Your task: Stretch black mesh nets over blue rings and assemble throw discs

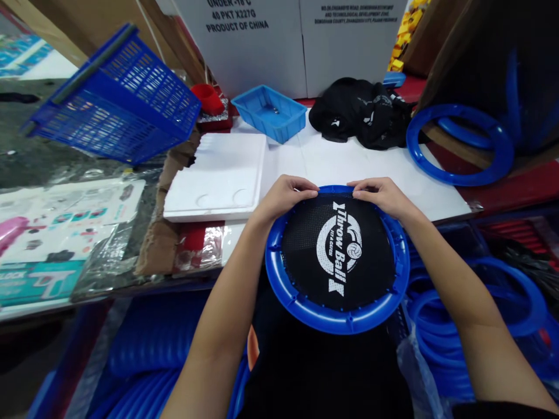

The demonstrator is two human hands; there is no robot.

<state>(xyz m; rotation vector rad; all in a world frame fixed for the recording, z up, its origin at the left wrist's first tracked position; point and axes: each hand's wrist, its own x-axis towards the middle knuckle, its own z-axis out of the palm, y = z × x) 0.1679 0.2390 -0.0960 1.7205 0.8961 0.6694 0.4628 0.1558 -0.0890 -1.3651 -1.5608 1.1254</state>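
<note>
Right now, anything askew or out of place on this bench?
One thing: the blue basket at far left sits tilted on its side, open face toward the bench, not upright. Otherwise orderly: both hands, left and right, press the far edge of the black mesh in the blue ring; mesh looks flat, print centred.

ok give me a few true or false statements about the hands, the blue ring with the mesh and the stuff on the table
1. Both hands, left hand and right hand, rest on the far edge of the blue ring. True.
2. The black mesh in the ring is plain, with no print. False: it bears white lettering, "Throw Ball".
3. An empty blue ring lies to the right on the table. True.
4. The blue basket stands upright on the white sheet. False: it is tilted, at the far left.
5. A small blue tray sits ahead of the white foam board. True.
</note>
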